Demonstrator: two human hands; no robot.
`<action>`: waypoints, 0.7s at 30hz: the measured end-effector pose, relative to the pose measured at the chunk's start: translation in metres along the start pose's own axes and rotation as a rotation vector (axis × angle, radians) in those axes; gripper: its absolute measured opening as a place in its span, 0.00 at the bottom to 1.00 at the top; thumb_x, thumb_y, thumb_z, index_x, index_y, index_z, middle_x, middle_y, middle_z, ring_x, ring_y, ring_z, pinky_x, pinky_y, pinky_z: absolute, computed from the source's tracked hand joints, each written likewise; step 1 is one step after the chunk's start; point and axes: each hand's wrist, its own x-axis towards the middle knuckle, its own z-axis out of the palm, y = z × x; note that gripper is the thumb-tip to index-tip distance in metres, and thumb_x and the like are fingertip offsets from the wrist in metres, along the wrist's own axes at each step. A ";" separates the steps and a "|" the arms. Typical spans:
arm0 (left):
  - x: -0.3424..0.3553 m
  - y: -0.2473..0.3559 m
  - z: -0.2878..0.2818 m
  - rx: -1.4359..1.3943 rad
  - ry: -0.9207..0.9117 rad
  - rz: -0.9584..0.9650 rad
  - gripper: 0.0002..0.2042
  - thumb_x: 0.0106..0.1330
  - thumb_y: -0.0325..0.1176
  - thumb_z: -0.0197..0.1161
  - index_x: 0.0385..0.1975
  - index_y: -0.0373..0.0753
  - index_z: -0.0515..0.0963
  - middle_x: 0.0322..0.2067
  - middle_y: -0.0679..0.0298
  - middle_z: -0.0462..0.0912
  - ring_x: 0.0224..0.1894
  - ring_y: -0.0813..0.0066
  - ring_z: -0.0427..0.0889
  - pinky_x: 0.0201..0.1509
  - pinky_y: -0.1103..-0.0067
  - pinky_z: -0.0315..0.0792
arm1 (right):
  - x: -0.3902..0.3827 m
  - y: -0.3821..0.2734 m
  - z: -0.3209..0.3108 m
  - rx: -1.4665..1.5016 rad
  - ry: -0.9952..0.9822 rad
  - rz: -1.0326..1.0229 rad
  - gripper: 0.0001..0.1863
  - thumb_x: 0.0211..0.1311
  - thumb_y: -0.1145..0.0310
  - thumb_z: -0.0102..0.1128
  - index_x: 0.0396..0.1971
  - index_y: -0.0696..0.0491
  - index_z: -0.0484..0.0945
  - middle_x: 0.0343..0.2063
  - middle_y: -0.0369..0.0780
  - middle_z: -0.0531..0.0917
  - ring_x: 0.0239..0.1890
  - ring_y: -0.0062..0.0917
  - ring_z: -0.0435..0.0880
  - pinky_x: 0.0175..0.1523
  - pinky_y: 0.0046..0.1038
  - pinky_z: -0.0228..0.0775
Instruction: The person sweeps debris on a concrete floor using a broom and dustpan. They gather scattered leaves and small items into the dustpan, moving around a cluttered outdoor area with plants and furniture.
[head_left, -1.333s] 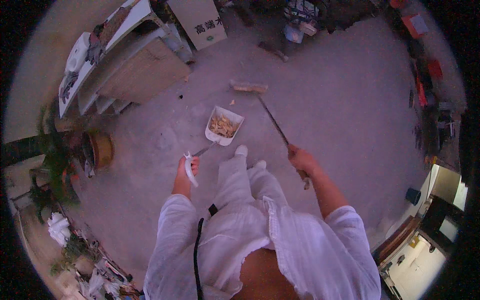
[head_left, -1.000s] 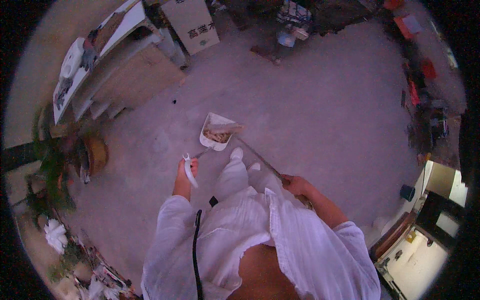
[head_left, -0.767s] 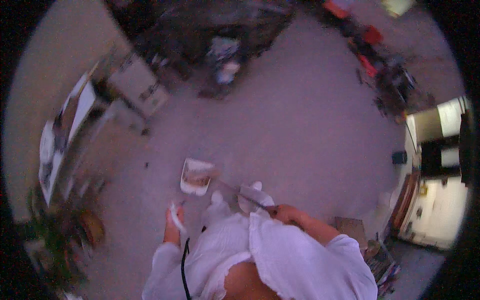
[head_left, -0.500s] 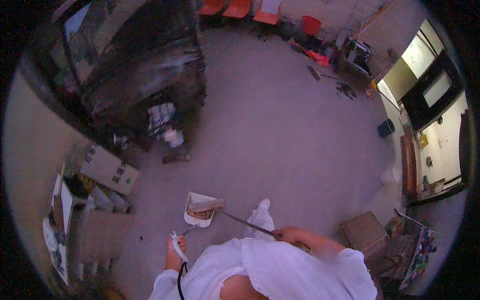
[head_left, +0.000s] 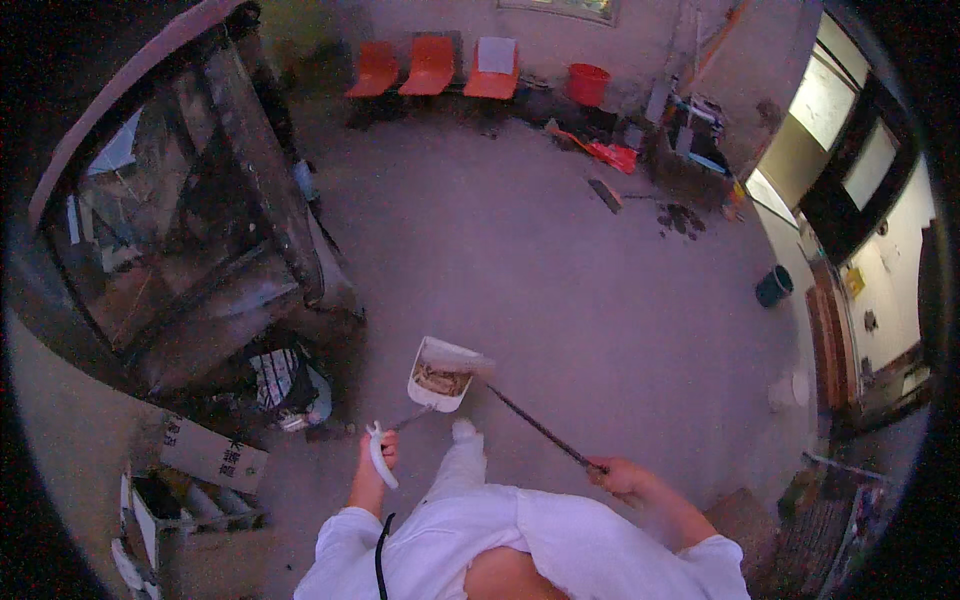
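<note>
My left hand [head_left: 390, 448] is closed round the thin handle of a white dustpan [head_left: 449, 404], held out ahead of me. A white curved piece [head_left: 379, 460] shows at that hand; I cannot tell what it is. Brownish debris [head_left: 440, 380] lies in the pan. My right hand [head_left: 620, 478] grips the dark, long stick of a broom [head_left: 542, 426], which slants down to the left. Its pale head, slightly blurred, lies across the far right part of the pan, over the debris.
Ahead on the left stands a large dark-framed glass structure [head_left: 230, 230]. Cartons [head_left: 213, 452] are at the lower left. Orange chairs [head_left: 431, 66] and a red bucket [head_left: 588, 86] line the far wall. A dark bin [head_left: 773, 287] stands right, near a doorway; stacked things [head_left: 815, 520] lie lower right.
I have moved forward with a step, and the view has tilted up toward the chairs. The dustpan and broom have come along, with the broom head still over the pan.
</note>
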 end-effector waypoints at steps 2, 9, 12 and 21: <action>0.048 0.016 0.033 0.125 -0.097 0.063 0.16 0.52 0.47 0.39 0.22 0.39 0.62 0.13 0.71 0.59 0.10 0.85 0.53 0.09 0.88 0.47 | 0.030 -0.012 -0.034 0.148 0.005 0.103 0.16 0.49 0.67 0.46 0.41 0.47 0.65 0.16 0.30 0.67 0.14 0.14 0.61 0.16 0.19 0.54; 0.178 0.101 0.167 -0.120 -0.147 -0.097 0.16 0.44 0.48 0.46 0.20 0.41 0.61 0.13 0.72 0.59 0.10 0.85 0.54 0.10 0.89 0.48 | 0.142 -0.075 -0.154 0.046 0.106 0.037 0.17 0.49 0.66 0.47 0.42 0.47 0.65 0.19 0.31 0.68 0.22 0.15 0.65 0.27 0.19 0.59; 0.214 0.138 0.218 -0.154 -0.182 -0.056 0.15 0.43 0.47 0.47 0.20 0.41 0.60 0.13 0.72 0.60 0.11 0.85 0.54 0.10 0.89 0.47 | 0.182 -0.102 -0.190 0.117 0.154 -0.066 0.18 0.49 0.64 0.47 0.43 0.46 0.64 0.21 0.35 0.71 0.25 0.18 0.67 0.31 0.22 0.61; 0.380 0.221 0.282 -0.206 -0.324 -0.116 0.12 0.43 0.43 0.48 0.20 0.42 0.60 0.13 0.73 0.60 0.11 0.84 0.53 0.11 0.88 0.47 | 0.315 -0.197 -0.357 -0.145 0.134 -0.003 0.19 0.50 0.59 0.46 0.45 0.43 0.64 0.28 0.37 0.75 0.30 0.22 0.71 0.36 0.22 0.62</action>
